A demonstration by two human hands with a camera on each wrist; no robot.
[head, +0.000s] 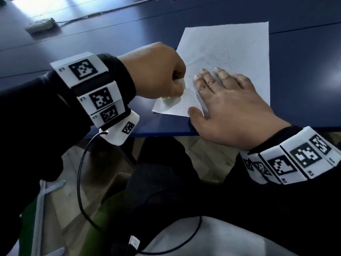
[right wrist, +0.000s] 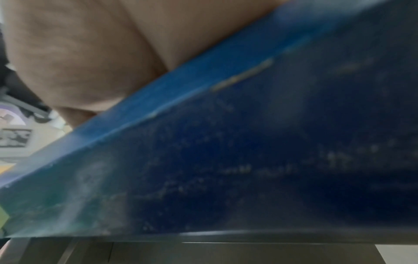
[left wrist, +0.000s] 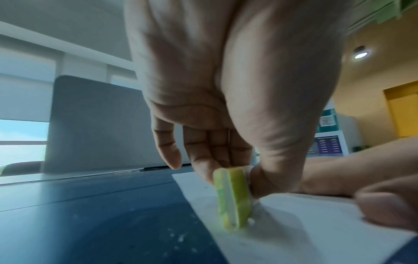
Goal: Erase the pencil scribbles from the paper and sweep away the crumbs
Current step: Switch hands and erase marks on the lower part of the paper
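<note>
The paper (head: 230,52) is thin, matt white sheet, slightly creased near its lower corner, lying on a smooth blue table (head: 110,34) with a soft sheen that catches the window light. The eraser (left wrist: 235,198) looks like soft, matt rubber, yellow-green with a white layer, its bottom end worn rough. The wrist bands (head: 88,84) are smooth white plastic blocks over dark cloth sleeves.

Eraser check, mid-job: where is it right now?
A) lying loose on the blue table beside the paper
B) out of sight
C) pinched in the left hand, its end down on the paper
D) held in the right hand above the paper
C: the left hand pinches the yellow-green eraser with its lower end on the paper, while the right hand lies flat on the sheet.
</note>
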